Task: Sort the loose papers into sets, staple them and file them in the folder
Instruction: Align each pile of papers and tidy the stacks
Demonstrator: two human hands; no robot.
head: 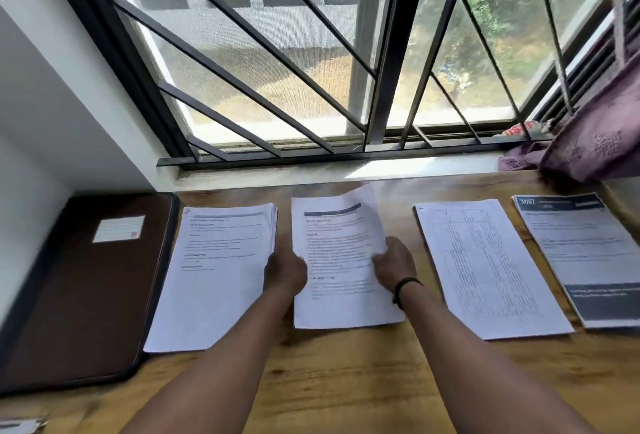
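Observation:
Four lots of paper lie in a row on the wooden table point(346, 381). A thick stack point(214, 277) sits left of centre, and a thinner set point(341, 260) lies in the middle with its far right corner lifted. My left hand point(285, 271) holds the middle set's left edge, beside the thick stack. My right hand point(394, 265) grips its right edge, thumb on the page. A sheet with a table point(485, 267) lies to the right, then a sheet with dark bands point(581, 257). The brown zip folder point(86, 288) lies shut at the far left.
A barred window point(311, 70) and its sill run along the table's far edge. A purple curtain point(595, 132) hangs over the far right corner. A small pale object point(20, 425) shows at the lower left edge.

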